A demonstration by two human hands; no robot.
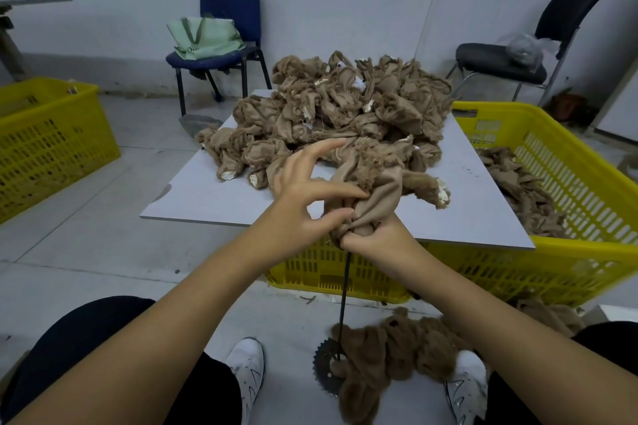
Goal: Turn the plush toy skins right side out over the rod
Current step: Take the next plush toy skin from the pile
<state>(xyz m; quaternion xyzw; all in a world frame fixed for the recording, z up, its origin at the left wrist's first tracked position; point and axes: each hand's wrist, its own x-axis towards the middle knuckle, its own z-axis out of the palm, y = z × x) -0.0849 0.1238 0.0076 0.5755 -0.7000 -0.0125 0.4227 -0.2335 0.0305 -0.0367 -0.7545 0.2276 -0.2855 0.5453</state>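
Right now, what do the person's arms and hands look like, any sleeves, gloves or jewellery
Both forearms are bare up to the frame edge; no sleeves show. The left hand and right hand wear no gloves, and no rings, watch or bracelet are visible. Lower down, dark trousers and white sneakers with grey markings.

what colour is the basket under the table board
Yellow; the basket shows best in the head view, the only one.

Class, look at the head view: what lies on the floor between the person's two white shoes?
Between the shoes lies a toothed metal disc, the rod's base, partly covered by furry brown skins.
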